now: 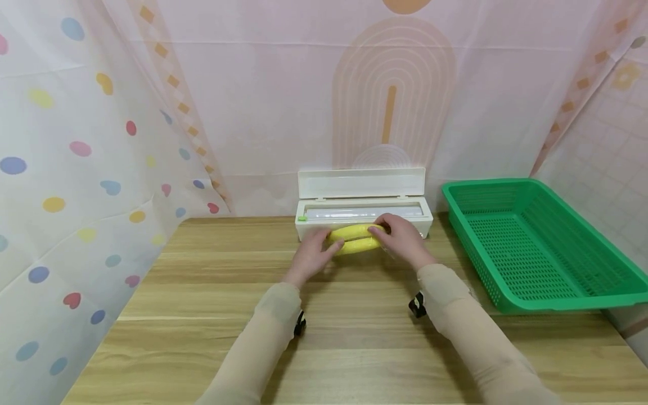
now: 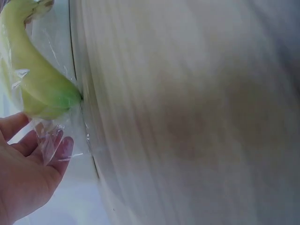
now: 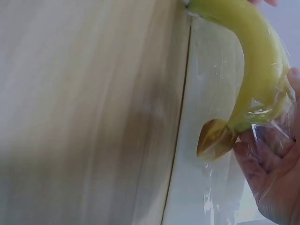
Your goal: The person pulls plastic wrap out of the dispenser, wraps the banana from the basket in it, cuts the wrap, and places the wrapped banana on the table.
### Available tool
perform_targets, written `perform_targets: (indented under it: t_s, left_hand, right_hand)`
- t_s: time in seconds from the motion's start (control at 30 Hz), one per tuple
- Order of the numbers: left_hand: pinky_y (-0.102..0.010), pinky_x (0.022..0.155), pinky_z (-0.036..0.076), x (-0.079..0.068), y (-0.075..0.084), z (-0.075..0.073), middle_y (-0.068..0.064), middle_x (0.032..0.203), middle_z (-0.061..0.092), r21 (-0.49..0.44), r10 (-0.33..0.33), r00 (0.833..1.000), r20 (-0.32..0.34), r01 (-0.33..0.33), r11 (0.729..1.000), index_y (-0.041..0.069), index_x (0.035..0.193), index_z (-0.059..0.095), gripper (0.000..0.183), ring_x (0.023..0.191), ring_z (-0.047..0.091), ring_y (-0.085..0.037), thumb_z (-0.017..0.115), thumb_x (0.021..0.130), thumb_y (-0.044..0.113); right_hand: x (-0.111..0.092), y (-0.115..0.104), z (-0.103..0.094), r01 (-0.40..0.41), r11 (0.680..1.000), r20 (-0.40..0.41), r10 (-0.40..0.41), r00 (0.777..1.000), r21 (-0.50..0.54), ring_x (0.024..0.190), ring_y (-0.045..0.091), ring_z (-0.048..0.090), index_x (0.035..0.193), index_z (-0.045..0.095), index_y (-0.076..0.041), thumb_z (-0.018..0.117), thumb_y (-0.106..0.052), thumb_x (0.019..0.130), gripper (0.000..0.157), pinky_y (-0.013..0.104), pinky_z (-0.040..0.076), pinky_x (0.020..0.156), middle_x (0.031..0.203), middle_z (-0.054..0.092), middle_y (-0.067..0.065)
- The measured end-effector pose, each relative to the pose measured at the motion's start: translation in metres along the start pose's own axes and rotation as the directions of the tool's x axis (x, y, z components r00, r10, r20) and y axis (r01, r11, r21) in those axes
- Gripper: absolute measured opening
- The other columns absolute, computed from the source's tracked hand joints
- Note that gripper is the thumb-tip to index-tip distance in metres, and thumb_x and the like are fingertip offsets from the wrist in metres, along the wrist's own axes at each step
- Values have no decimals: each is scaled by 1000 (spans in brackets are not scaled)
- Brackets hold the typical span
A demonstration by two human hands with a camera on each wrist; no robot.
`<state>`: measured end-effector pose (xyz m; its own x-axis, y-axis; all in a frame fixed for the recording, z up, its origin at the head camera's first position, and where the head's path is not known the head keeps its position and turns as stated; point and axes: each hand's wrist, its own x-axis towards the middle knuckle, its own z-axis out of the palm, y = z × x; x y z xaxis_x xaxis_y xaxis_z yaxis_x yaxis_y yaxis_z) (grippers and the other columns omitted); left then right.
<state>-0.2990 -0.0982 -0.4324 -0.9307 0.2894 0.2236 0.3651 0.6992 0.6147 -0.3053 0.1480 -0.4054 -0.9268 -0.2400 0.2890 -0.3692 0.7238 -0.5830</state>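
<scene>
Bananas [image 1: 354, 231], yellow, curved and in clear plastic film [image 3: 258, 111], are being held just in front of a long white plastic box [image 1: 361, 184]. The left hand [image 1: 311, 256] and right hand [image 1: 404, 242] are holding one end each and should be smoothing loose film softly, not squeezing.

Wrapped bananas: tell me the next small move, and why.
Probably fold the loose film at the green tips against the bananas with the left hand, while the right hand steadies the stem end. The left wrist view shows film jutting past the tips beside the left hand, and the head view shows both hands on the bananas.
</scene>
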Motion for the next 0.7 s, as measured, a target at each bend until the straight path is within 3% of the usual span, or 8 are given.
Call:
perform_targets:
  t_s: [0.17, 0.37, 0.53, 0.7]
  left_hand:
    - [-48, 111, 35, 2, 2, 0, -15, 136, 55, 29, -9, 1000, -3, 9, 1000, 6, 135, 55, 60, 128, 47, -31, 64, 93, 48]
    - [-46, 104, 42, 5, 4, -3, -12, 122, 62, 63, 7, 1000, -16, -6, 998, 6, 126, 61, 48, 116, 55, -29, 61, 97, 44]
    - [-45, 97, 47, 7, 8, -5, -10, 114, 65, 114, 4, 1000, -12, -2, 994, 7, 119, 65, 43, 108, 59, -27, 60, 97, 44]
    - [-44, 97, 47, 8, 7, -3, -10, 117, 64, 144, -22, 1000, -6, 22, 989, 7, 122, 63, 47, 108, 58, -26, 65, 94, 44]
  right_hand:
    - [9, -7, 1, -86, 996, -27, 85, 996, -17, 82, 22, 55, 101, 65, -12, 61, -43, 97, 32, 39, 47, 76, 92, 64, 4]
    - [17, -12, 1, -159, 985, -22, 158, 987, -64, 80, 23, 57, 99, 65, -13, 54, -50, 98, 39, 39, 48, 73, 89, 65, 3]
    - [18, -13, 0, -181, 981, -15, 180, 984, -72, 79, 22, 57, 100, 65, -13, 52, -52, 99, 41, 38, 47, 70, 87, 65, 2]
    - [15, -10, 2, -153, 987, -16, 152, 988, -51, 77, 21, 54, 98, 64, -13, 55, -47, 99, 35, 36, 44, 68, 84, 61, 2]
